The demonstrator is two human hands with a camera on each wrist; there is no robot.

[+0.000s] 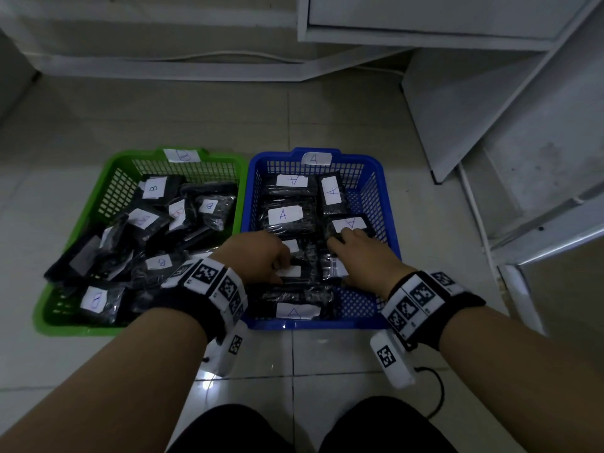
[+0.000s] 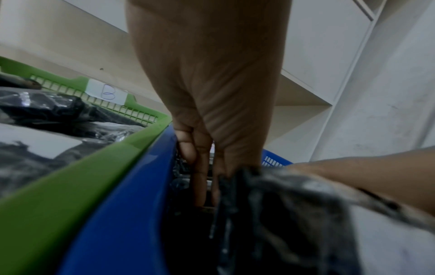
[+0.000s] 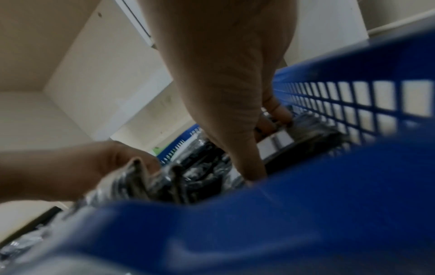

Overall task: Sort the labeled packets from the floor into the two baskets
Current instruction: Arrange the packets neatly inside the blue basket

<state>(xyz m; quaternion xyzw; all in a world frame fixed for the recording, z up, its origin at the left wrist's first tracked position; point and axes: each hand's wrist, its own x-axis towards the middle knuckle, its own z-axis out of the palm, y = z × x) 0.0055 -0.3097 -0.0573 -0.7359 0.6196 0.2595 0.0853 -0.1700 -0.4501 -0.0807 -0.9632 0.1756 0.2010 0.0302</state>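
Note:
On the tiled floor a green basket point(image 1: 111, 163) tagged B holds several black packets with B labels. Beside it, a blue basket point(image 1: 391, 227) tagged A holds several black packets with A labels. Both my hands are inside the blue basket. My left hand point(image 1: 277, 261) curls its fingers over a black packet with a white label point(image 1: 294, 272). My right hand point(image 1: 341, 256) holds a neighbouring packet point(image 1: 333, 269), with fingers on top and the thumb near its front edge. In the left wrist view, my left hand point(image 2: 202, 176) points down among packets just inside the blue rim point(image 2: 129, 204).
White shelving point(image 1: 490, 125) stands at the right and a low white unit point(image 1: 163, 63) runs along the back. A black cable point(image 1: 439, 390) lies on the tiles near my right wrist. My knees point(image 1: 376, 426) are at the bottom edge.

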